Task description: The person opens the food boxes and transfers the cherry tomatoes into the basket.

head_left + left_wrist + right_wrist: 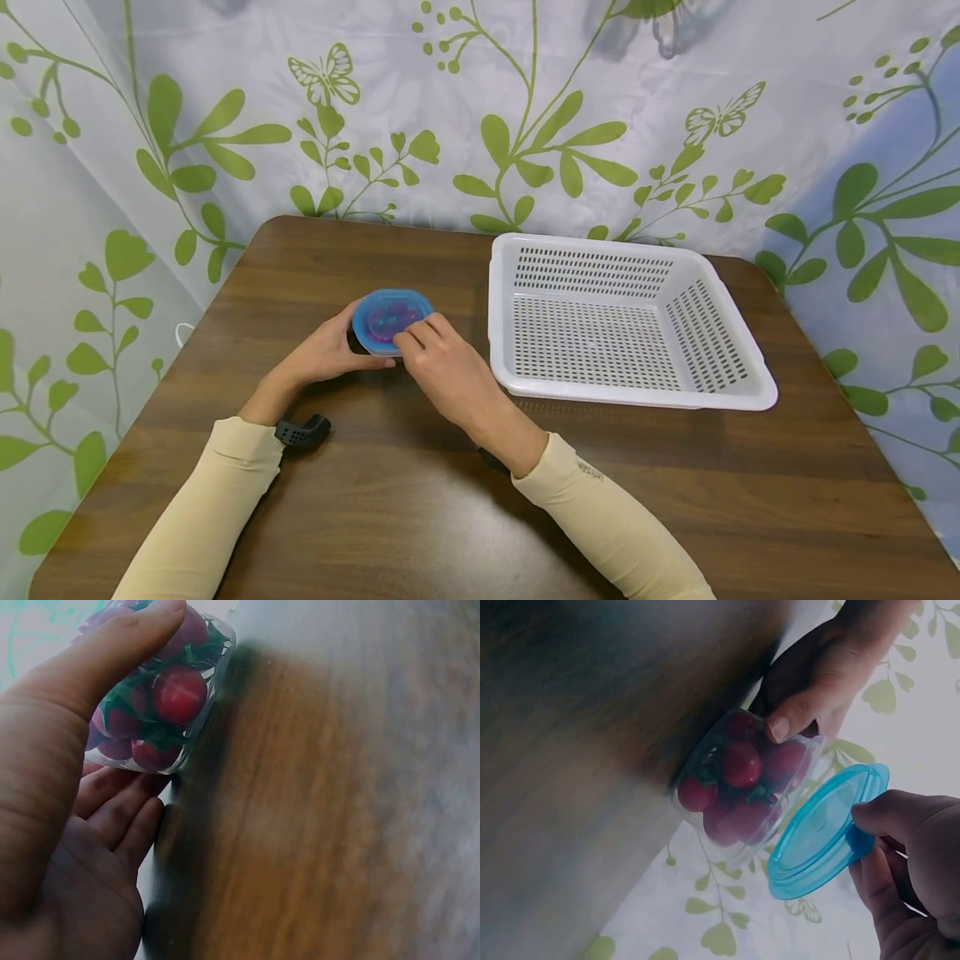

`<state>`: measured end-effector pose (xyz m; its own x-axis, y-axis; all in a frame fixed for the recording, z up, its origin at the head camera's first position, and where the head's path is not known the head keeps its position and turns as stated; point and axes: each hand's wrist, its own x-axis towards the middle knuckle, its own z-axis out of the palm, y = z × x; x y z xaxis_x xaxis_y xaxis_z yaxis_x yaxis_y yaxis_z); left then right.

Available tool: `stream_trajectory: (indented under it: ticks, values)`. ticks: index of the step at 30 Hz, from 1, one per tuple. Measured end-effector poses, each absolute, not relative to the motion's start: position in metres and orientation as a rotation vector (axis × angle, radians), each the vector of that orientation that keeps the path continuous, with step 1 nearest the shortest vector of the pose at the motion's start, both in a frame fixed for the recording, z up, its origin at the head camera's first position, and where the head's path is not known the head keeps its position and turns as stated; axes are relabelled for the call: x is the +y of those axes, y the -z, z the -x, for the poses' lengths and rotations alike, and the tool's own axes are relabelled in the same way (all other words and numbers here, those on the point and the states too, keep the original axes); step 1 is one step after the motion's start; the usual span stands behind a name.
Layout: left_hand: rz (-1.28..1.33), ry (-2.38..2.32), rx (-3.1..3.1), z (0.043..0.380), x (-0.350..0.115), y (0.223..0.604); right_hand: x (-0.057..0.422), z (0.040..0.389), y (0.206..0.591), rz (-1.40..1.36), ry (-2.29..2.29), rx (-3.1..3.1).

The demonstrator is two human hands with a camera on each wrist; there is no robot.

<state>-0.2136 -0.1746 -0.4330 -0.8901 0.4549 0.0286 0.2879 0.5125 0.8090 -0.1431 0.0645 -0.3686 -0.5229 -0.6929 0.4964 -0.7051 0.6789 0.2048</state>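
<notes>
Left of the slotted white basket (592, 342), a clear tub (709, 746) of cherry tomatoes (741, 765) faces mouth-up, gripped in the fingers of the left hand (326, 350). The fingers of the right hand (450, 375) pinch a blue oval lid (817, 832), tilted just over the tub, its long axis running roughly left to right above the wood-grain bench (390, 483). Leafy green-and-white fabric (420, 92) hangs behind.

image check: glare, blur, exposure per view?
Head: fairly crisp, pale glare patch on the near part of the table; left wrist: table grain smeared, hazy toward the right, small highlight on the red fruit; right wrist: dim, table dark and blurred at left, blue lid clearer.
</notes>
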Motion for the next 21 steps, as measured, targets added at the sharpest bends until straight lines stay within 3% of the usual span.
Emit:
stream_trajectory:
  ticks: [21]
  values:
    - [-0.781,-1.346,2.583,0.217,-0.179,0.435,0.083,0.129,0.363,-1.147,-0.563,-2.179]
